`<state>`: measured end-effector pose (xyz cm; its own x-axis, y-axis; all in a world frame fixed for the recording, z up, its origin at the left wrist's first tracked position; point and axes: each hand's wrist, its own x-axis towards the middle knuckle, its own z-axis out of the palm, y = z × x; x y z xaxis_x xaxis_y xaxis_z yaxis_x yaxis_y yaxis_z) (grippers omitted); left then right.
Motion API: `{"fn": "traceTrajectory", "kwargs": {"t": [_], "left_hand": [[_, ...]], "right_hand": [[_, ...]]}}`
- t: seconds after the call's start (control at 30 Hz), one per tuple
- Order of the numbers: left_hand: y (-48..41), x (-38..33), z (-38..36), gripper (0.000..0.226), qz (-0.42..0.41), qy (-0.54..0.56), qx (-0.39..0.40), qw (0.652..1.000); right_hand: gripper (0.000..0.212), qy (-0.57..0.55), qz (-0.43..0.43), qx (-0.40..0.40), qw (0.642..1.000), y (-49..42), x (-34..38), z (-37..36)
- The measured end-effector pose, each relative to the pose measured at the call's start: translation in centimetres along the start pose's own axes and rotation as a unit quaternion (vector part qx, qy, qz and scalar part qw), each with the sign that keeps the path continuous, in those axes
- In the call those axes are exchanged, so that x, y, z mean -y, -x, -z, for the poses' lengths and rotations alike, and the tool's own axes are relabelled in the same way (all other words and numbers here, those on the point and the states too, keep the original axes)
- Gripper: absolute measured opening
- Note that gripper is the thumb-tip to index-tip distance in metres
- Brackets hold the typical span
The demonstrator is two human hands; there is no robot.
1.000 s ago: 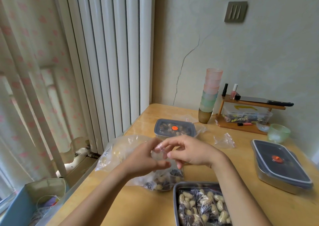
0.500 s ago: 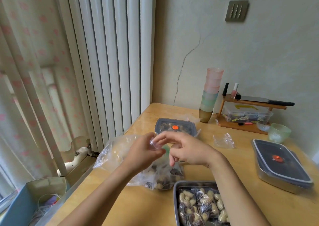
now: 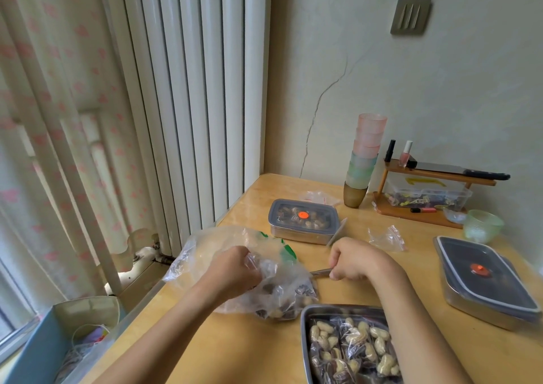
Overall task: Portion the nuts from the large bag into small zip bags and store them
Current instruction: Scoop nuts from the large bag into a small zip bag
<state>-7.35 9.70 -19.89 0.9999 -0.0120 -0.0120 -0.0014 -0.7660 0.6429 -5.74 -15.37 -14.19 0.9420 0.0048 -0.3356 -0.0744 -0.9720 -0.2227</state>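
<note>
Though joined before, left hand (image 3: 232,272) grips the large bag (image 3: 211,242), right hand (image 3: 355,260) a metal utensil (image 3: 320,272).

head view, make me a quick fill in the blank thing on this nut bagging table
The thin metal handle is held by the person's ___ hand. The lidded steel containers number ___. The open tray holds small bags of ___.
Missing: right; two; nuts.
</note>
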Motion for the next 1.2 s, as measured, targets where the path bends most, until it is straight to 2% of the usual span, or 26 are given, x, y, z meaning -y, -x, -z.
{"fn": "traceTrajectory", "kwargs": {"t": [0.1, 0.2, 0.3, 0.47, 0.57, 0.67, 0.77, 0.9, 1.03, 1.13, 1.2], "left_hand": [[0.4, -0.6, -0.4, 0.026, -0.031, 0.014, 0.048, 0.998], [0.4, -0.6, -0.6, 0.027, -0.039, 0.021, 0.052, 0.998], [0.4, -0.7, -0.9, 0.022, -0.055, 0.01, 0.05, 0.997], [1.1, -1.4, -1.3, 0.02, -0.094, -0.001, 0.062, 0.994], [1.5, -1.9, -1.5, 0.014, -0.131, -0.018, 0.081, 0.988], [1.8, -2.1, -1.9, 0.012, -0.165, -0.033, 0.087, 0.982], [2.0, -2.2, -2.3, 0.01, -0.18, -0.022, 0.089, 0.979], [2.5, -2.4, -2.8, 0.016, -0.199, 0.019, 0.087, 0.976], [3.0, -2.0, -2.9, 0.017, -0.2, 0.031, 0.075, 0.976], [2.6, -0.6, -2.5, 0.016, -0.149, 0.058, 0.006, 0.987], [2.0, 0.6, -2.0, 0.014, -0.091, 0.061, -0.081, 0.991]], "right_hand": [[0.037, 0.017, -0.009, -0.02, 1.0, -0.3, -0.1, -0.3], [0.051, 0.047, -0.001, 0.032, 0.998, -0.9, -0.1, -1.2], [0.049, 0.075, -0.009, 0.04, 0.996, -2.0, 0.0, -2.6], [0.045, 0.119, -0.03, -0.04, 0.992, -3.7, 0.3, -4.1], [0.03, 0.125, -0.007, -0.025, 0.992, -2.6, 0.5, -3.0], [0.005, 0.043, 0.041, 0.054, 0.997, -0.6, 0.0, -0.7], [0.003, -0.081, 0.068, 0.088, 0.99, 1.7, -0.2, 1.8], [0.017, -0.195, 0.084, -0.004, 0.977, 4.1, 1.1, 3.6], [0.018, -0.325, 0.078, -0.021, 0.942, 6.1, 3.2, 3.8], [0.014, -0.433, 0.087, -0.057, 0.895, 6.7, 4.4, 3.1], [0.016, -0.501, 0.103, -0.127, 0.85, 6.6, 5.3, 2.2]]}}
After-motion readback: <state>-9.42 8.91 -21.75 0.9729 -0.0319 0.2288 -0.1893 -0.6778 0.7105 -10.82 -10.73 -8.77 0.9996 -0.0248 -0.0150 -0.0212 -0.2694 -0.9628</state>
